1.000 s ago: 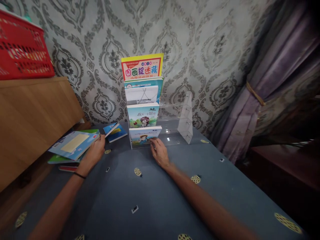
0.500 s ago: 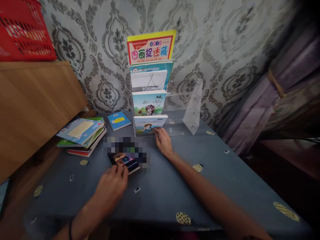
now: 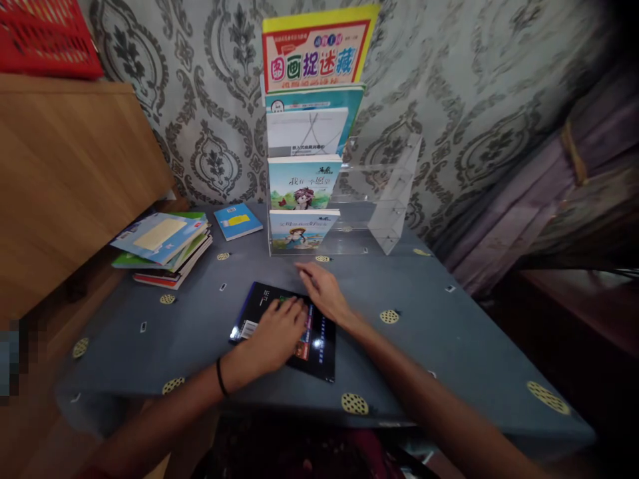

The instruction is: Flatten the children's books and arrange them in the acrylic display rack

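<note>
A dark book (image 3: pixel 319 359) with a barcode and small coloured pictures lies flat on the table near its front. My left hand (image 3: pixel 279 332) rests on top of it, fingers stretched over the cover. Just beyond its upper right edge hovers my right hand (image 3: pixel 324 293), fingers extended and holding nothing; whether it touches the book I cannot tell. Behind them stands a clear acrylic rack (image 3: pixel 392 206). Its left side holds upright books in tiers: a yellow-and-red book (image 3: pixel 319 56), a teal one (image 3: pixel 357 100), a white one (image 3: pixel 309 130) and two picture-covered books, the lowest (image 3: pixel 302 229) in front.
Left on the patterned tablecloth (image 3: pixel 424 346) is a stack of books (image 3: pixel 160 246), with a blue book (image 3: pixel 238 221) beside it. A wooden cabinet (image 3: pixel 74 173) bearing a red basket (image 3: pixel 50 40) borders the left side. A tied curtain (image 3: pixel 529 206) hangs at right.
The dark book has moved right and nearer, its cover now lying flat under my left hand. My right hand has left the rack's lowest book and come back toward the dark book.
</note>
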Motion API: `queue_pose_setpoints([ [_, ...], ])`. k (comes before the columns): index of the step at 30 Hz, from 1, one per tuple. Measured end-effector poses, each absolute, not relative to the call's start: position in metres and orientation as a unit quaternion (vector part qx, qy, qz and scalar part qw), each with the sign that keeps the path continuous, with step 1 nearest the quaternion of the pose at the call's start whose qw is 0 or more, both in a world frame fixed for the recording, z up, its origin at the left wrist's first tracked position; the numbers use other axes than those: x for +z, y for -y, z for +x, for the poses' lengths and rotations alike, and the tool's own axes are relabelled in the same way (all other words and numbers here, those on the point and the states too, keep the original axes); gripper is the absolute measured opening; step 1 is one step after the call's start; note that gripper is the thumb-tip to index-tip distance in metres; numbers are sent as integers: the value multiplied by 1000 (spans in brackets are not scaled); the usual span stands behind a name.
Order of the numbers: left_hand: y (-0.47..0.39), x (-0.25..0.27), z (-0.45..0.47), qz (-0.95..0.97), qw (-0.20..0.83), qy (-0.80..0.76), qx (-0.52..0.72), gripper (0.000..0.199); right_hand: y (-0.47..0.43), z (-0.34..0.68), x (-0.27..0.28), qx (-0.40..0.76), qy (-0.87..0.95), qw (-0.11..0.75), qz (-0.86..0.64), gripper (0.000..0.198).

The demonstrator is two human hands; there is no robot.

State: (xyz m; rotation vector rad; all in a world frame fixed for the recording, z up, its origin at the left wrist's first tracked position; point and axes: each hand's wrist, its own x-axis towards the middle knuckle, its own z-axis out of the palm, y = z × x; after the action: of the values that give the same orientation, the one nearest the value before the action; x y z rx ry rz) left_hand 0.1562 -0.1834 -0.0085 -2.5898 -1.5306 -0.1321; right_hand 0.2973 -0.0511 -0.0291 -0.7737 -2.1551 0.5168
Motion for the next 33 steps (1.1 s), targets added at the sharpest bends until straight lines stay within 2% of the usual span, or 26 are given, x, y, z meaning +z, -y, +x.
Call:
queue_pose_setpoints([
  [6, 171, -21, 91, -809, 77, 582, -45, 44, 104, 257, -31, 162, 899, 300, -274, 40],
  [10, 175, -28, 78, -802, 80, 588, -66, 46, 116, 245, -42, 119, 911, 285, -272, 48],
  [15, 174, -30, 82, -794, 82, 598, -71, 46, 114, 276, -57, 85, 919, 260, -284, 58],
  [26, 177, -30, 82, -781, 55, 614, -103, 44, 142, 354, -65, 47, 907, 228, -351, 63],
  [33, 182, -20, 102, -780, 73, 619, -50, 44, 173, 375, -64, 18, 917, 203, -344, 67],
])
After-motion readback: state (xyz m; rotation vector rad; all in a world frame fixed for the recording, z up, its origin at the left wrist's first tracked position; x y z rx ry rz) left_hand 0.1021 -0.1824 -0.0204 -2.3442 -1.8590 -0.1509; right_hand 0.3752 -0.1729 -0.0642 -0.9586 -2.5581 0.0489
